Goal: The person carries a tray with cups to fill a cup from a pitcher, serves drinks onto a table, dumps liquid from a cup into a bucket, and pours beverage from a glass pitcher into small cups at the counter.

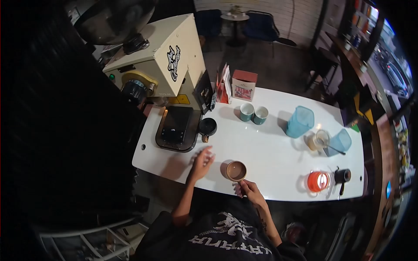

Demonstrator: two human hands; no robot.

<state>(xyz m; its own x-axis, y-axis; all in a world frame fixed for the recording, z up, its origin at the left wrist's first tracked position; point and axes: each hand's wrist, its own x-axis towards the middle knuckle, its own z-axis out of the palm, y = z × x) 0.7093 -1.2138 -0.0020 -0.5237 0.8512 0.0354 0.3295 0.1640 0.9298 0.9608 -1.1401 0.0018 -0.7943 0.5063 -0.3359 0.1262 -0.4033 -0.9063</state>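
My right hand (251,191) grips the handle of a brown cup (236,171) near the front edge of the white table (270,161). The cup's opening faces up, and its inside looks plain brown; I cannot tell whether it holds anything. My left hand (203,162) hovers to the left of the cup, fingers apart and slightly blurred, holding nothing. Just beyond its fingertips stands a black cup (207,126) with a wooden handle pointing towards me. Beside that cup lies a black scale (176,126) under the coffee grinder.
The cream coffee grinder (174,56) rises at the left. Two green cups (247,113), a red-topped box (244,85) and bags stand at the back. On the right are a blue pitcher (300,122), a glass jar (319,139), a lit red glass vessel (318,181) and a small black pot (342,175).
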